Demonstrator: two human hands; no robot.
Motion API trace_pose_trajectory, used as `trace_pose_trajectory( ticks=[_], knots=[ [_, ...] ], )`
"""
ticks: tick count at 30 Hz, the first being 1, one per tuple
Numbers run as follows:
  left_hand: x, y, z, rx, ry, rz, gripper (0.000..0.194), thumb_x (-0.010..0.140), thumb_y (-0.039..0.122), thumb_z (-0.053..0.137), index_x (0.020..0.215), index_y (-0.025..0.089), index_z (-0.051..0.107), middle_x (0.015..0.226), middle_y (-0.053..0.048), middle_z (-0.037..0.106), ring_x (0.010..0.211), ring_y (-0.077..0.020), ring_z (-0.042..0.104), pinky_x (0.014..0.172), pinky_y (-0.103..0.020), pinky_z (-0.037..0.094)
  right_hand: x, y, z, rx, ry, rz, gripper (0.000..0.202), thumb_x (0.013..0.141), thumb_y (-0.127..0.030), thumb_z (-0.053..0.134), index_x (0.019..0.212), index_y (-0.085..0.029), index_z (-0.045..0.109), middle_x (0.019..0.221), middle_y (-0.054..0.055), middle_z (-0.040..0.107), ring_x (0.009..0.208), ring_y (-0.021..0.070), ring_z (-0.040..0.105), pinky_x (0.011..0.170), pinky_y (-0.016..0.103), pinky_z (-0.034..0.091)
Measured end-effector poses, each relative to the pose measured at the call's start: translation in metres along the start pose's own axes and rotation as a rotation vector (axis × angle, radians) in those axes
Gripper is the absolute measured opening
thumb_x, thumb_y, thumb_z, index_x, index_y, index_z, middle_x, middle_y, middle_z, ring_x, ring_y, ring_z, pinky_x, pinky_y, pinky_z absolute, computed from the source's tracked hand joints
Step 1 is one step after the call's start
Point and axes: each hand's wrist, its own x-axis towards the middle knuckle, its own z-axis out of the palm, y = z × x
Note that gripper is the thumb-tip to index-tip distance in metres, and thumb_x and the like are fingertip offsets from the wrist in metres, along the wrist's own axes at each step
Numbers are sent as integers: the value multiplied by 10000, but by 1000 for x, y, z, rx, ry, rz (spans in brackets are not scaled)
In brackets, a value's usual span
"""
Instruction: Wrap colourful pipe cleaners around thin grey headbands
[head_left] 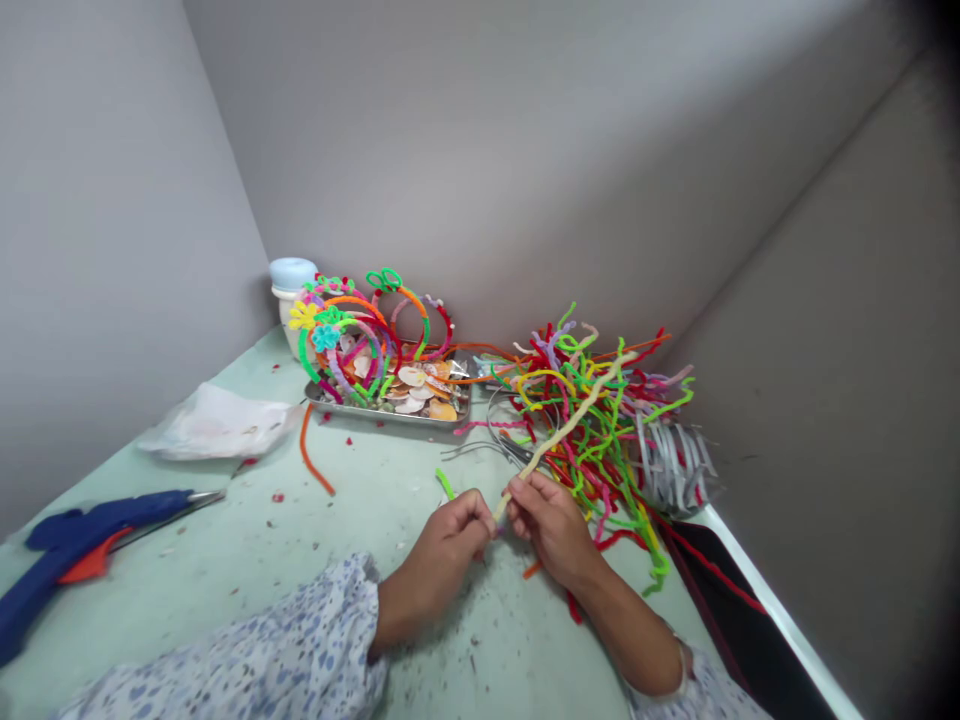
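Left hand and right hand, lower centre of frame, each pinch the lower end of a cream pipe cleaner. Its length slants toward centre right, across a multicoloured pile on the surface.

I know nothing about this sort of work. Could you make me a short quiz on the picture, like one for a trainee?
1. True or false: the blue-and-orange-handled tool with a metal tip lies to the left of the shallow metal tray.

2. What do the left hand and right hand hold between them?
a) the tool
b) a pale cream fuzzy strand
c) the tray

3. Fill the gap: cream and orange-tinted ____ lie in the tray, beside colourful fuzzy hoops.

Key: 1 true; 2 b; 3 shells.
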Motion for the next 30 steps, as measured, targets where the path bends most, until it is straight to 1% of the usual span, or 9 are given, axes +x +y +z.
trace_pose_trajectory(
  ticks=[3, 8, 11, 13, 16, 18, 20, 27, 30],
  knots=[
    [-1, 1, 0, 35, -25, 36, 112, 783, 203, 469, 678, 177, 442, 591, 52, 374, 570, -99, 334, 543, -213, 274, 0, 1, 1, -2, 10, -1, 315, 774, -447, 653, 670, -160, 573, 532, -40, 561, 408, 57, 430, 414, 182, 316],
    [-7, 2, 2, 57, -48, 67, 141, 815, 227, 483, 689, 174, 447, 626, 45, 404, 596, -95, 354, 566, -206, 294, 0, 1, 2, 11, -49, 25, 335, 779, -452, 645, 640, -162, 550, 503, -51, 532, 394, 55, 409, 410, 185, 303],
    [-7, 3, 2, 29, -96, 20, 166, 846, 293, 492, 733, 174, 476, 604, 48, 424, 546, -86, 365, 528, -202, 294, 1, 1, 2, 1, -54, 26, 336, 781, -452, 642, 637, -162, 551, 502, -52, 529, 401, 58, 420, 421, 186, 314],
    [-6, 5, 2, -1, -128, 9, 223, 867, 366, 479, 771, 166, 501, 621, 36, 459, 525, -84, 381, 504, -204, 303, 0, 2, 2, -5, -44, 15, 327, 779, -449, 643, 645, -164, 556, 512, -48, 544, 413, 62, 436, 430, 187, 327],
    [-2, 6, 2, -29, -101, 8, 299, 873, 428, 464, 766, 154, 521, 604, 30, 470, 490, -80, 380, 475, -206, 305, 0, 2, 2, -17, -38, 16, 313, 779, -439, 647, 656, -166, 557, 520, -48, 553, 420, 61, 443, 431, 183, 329],
    [0, 5, 3, -25, -72, -37, 254, 832, 400, 542, 762, 158, 512, 574, 45, 459, 468, -72, 355, 457, -199, 276, 0, 2, 2, -21, -39, 20, 315, 786, -434, 644, 650, -166, 549, 518, -52, 544, 416, 58, 436, 431, 182, 325],
    [0, 2, 3, -20, -67, -47, 214, 820, 357, 565, 753, 165, 497, 561, 57, 449, 464, -68, 342, 465, -195, 267, 0, 2, 2, -21, -51, 25, 320, 791, -434, 638, 645, -165, 544, 519, -53, 538, 416, 58, 431, 433, 184, 325],
    [1, -4, 1, 38, -94, 60, 162, 849, 288, 521, 750, 171, 468, 604, 61, 418, 540, -76, 349, 532, -193, 288, 1, 1, 1, 19, -45, 58, 320, 787, -425, 642, 642, -170, 515, 509, -62, 521, 398, 47, 397, 415, 180, 283],
    [1, -4, 2, 44, -88, 59, 163, 854, 298, 512, 762, 171, 470, 607, 58, 425, 553, -81, 363, 537, -195, 293, 2, 2, 1, 23, -52, 59, 325, 784, -428, 646, 641, -166, 520, 510, -58, 516, 403, 47, 398, 417, 181, 289]
  ],
)
